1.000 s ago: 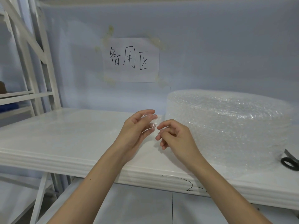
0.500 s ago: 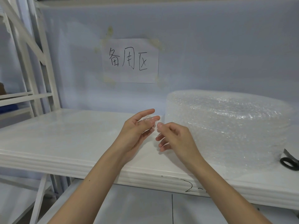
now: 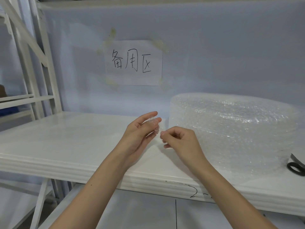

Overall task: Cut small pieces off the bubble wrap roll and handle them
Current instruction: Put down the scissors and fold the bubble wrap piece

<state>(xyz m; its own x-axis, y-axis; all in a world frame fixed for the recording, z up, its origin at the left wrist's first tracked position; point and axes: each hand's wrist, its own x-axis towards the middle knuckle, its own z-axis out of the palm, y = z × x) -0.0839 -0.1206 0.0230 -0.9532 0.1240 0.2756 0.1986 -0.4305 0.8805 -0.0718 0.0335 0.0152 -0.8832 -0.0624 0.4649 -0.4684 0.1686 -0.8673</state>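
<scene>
A big roll of clear bubble wrap (image 3: pixel 234 129) lies flat on the right half of the white shelf (image 3: pixel 66 142). A small clear bubble wrap piece (image 3: pixel 154 125) rests against the fingers of my left hand (image 3: pixel 140 131), which is held above the shelf with its fingers half spread. My right hand (image 3: pixel 179 141) is just right of it, fingers curled, with thumb and forefinger pinched at the piece's lower edge. Black-handled scissors (image 3: pixel 296 166) lie on the shelf at the far right, partly cut off by the frame edge.
A paper sign (image 3: pixel 133 62) with handwritten characters is taped to the back wall. A white shelf frame (image 3: pixel 38 63) with diagonal braces stands at the left. The shelf's front edge (image 3: pixel 115 176) runs below my forearms, with a handwritten mark near its right part.
My right hand has dropped slightly and curled tighter, its pinch now at the piece's lower edge. My left fingers have spread a little; the piece stays on them.
</scene>
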